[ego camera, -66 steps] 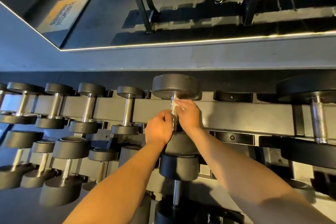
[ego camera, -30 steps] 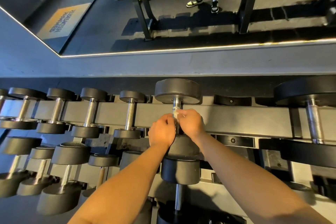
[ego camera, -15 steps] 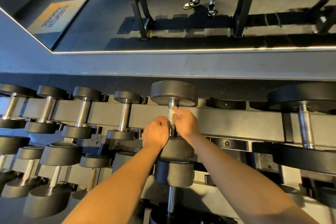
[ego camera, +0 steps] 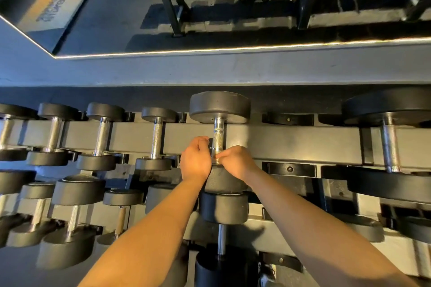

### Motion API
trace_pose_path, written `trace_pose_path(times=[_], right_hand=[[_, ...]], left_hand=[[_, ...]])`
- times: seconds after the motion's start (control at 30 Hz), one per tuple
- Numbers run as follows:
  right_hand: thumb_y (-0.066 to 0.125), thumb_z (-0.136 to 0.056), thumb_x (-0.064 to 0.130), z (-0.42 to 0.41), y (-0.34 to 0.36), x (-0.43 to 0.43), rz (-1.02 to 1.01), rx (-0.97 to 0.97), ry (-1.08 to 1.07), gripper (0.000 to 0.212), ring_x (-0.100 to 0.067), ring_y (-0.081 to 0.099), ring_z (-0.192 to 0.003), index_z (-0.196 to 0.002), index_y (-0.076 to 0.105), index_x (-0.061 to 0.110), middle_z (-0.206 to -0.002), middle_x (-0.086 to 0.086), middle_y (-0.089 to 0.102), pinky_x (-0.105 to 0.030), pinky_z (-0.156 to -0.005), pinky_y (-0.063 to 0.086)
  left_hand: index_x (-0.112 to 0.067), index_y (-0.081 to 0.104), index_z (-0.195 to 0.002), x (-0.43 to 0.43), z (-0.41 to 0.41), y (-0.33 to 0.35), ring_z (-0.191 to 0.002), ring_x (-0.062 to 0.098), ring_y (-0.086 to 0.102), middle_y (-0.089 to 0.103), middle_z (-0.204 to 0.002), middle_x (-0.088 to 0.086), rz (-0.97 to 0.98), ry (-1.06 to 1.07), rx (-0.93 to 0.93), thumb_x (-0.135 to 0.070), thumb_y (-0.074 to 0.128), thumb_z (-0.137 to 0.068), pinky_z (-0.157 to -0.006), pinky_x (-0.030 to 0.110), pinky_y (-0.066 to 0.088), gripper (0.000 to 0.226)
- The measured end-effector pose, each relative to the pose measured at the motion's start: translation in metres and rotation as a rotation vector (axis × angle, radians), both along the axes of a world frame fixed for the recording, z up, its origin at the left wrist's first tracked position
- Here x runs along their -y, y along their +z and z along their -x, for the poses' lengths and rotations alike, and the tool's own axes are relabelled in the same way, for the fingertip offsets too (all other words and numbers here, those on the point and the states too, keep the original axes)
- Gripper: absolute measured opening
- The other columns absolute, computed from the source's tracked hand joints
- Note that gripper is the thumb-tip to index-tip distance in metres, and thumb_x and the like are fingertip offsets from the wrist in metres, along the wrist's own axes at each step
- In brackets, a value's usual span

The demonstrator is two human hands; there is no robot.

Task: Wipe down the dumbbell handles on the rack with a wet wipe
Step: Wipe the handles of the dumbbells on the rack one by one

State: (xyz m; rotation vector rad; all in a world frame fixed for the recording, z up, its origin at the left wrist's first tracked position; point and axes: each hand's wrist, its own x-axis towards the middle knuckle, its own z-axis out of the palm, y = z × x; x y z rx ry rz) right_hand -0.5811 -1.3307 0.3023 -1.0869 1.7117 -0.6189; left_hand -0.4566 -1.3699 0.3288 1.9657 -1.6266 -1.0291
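Your right hand [ego camera: 236, 162] is closed around the low end of the shiny handle [ego camera: 218, 137], next to the near weight. Your left hand [ego camera: 196, 161] is curled in a fist beside the handle, and you can't tell if it touches. The wipe is hidden. This dumbbell [ego camera: 219, 107] sits on the top rack [ego camera: 291, 142]
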Motion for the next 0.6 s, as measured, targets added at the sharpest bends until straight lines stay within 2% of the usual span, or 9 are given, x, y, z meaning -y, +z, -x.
trace_pose_path(times=[0.07, 0.17, 0.23, 0.3, 0.37, 0.43, 0.47, 0.53, 0.6], right_hand=[[0.063, -0.091, 0.012, -0.002, 0.006, -0.002, -0.011, -0.016, 0.003, 0.024, -0.018, 0.067, -0.105, -0.109, 0.078, 0.017, -0.113, -0.001, 0.074, -0.025, -0.092, 0.051], [0.057, -0.094, 0.009, -0.008, 0.014, -0.006, 0.155, -0.026, -0.144, 0.028, -0.023, 0.067, -0.098, -0.114, 0.076, 0.014, -0.108, -0.007, 0.075, -0.033, -0.085, 0.053], [0.056, -0.096, 0.011, -0.016, 0.020, -0.006, 0.233, 0.001, -0.236, 0.025, -0.025, 0.067, -0.095, -0.112, 0.075, 0.010, -0.105, -0.009, 0.075, -0.036, -0.083, 0.053], [0.054, -0.097, 0.009, -0.022, 0.021, -0.004, 0.254, 0.067, -0.226, 0.024, -0.029, 0.068, -0.092, -0.108, 0.075, 0.005, -0.100, -0.012, 0.075, -0.042, -0.082, 0.054], [0.052, -0.096, 0.003, -0.027, 0.024, -0.005, 0.253, 0.122, -0.223, 0.026, -0.029, 0.067, -0.091, -0.109, 0.074, 0.006, -0.100, -0.010, 0.074, -0.040, -0.083, 0.054], [0.051, -0.095, 0.003, -0.026, 0.017, -0.005, 0.297, 0.077, -0.313, 0.028, -0.026, 0.066, -0.092, -0.111, 0.073, 0.009, -0.102, -0.010, 0.073, -0.041, -0.083, 0.053], [0.051, -0.094, 0.006, -0.025, 0.013, -0.005, 0.303, 0.024, -0.360, 0.028, -0.026, 0.065, -0.092, -0.112, 0.072, 0.010, -0.102, -0.011, 0.072, -0.042, -0.082, 0.052], [0.047, -0.094, 0.017, -0.025, 0.005, -0.002, 0.241, -0.047, -0.406, 0.034, -0.028, 0.063, -0.097, -0.120, 0.068, 0.013, -0.108, -0.011, 0.069, -0.042, -0.083, 0.052], [0.045, -0.095, 0.023, -0.027, 0.006, 0.001, 0.162, -0.059, -0.410, 0.036, -0.023, 0.063, -0.099, -0.125, 0.064, 0.022, -0.113, -0.004, 0.068, -0.041, -0.085, 0.053]], left_hand=[[-0.036, 0.067, -0.111, -0.001, -0.001, 0.000, -0.105, 0.018, 0.062, 0.071, -0.111, -0.007, -0.014, -0.032, -0.002, -0.037, 0.036, -0.102, -0.089, 0.035, 0.046, 0.033], [-0.038, 0.068, -0.111, 0.000, -0.003, 0.002, -0.101, 0.015, 0.060, 0.068, -0.108, -0.012, -0.034, -0.176, 0.056, -0.037, 0.035, -0.103, -0.084, 0.033, 0.044, 0.033], [-0.037, 0.066, -0.119, 0.001, -0.009, -0.001, -0.102, 0.012, 0.061, 0.068, -0.111, -0.012, -0.076, -0.262, -0.003, -0.037, 0.038, -0.105, -0.088, 0.032, 0.046, 0.032], [-0.029, 0.065, -0.123, 0.007, -0.014, -0.004, -0.104, 0.013, 0.064, 0.070, -0.114, -0.007, -0.104, -0.302, -0.107, -0.033, 0.043, -0.106, -0.094, 0.035, 0.051, 0.028], [-0.024, 0.067, -0.115, 0.016, -0.016, 0.000, -0.099, 0.015, 0.067, 0.072, -0.106, -0.002, -0.138, -0.276, -0.196, -0.022, 0.050, -0.104, -0.088, 0.029, 0.054, 0.020], [-0.025, 0.069, -0.102, 0.026, -0.014, 0.003, -0.090, 0.016, 0.068, 0.074, -0.098, 0.002, -0.146, -0.203, -0.255, -0.013, 0.058, -0.101, -0.077, 0.023, 0.055, 0.016], [-0.025, 0.069, -0.099, 0.032, -0.012, 0.003, -0.089, 0.017, 0.068, 0.074, -0.098, 0.003, -0.129, -0.155, -0.278, -0.010, 0.060, -0.100, -0.078, 0.025, 0.055, 0.017], [-0.020, 0.068, -0.102, 0.043, -0.006, 0.000, -0.091, 0.019, 0.067, 0.073, -0.099, 0.004, -0.078, -0.083, -0.301, -0.009, 0.063, -0.098, -0.083, 0.028, 0.055, 0.013], [-0.015, 0.067, -0.108, 0.050, 0.000, -0.004, -0.091, 0.015, 0.065, 0.069, -0.098, 0.000, -0.027, -0.068, -0.292, -0.008, 0.062, -0.097, -0.081, 0.021, 0.052, 0.013]])
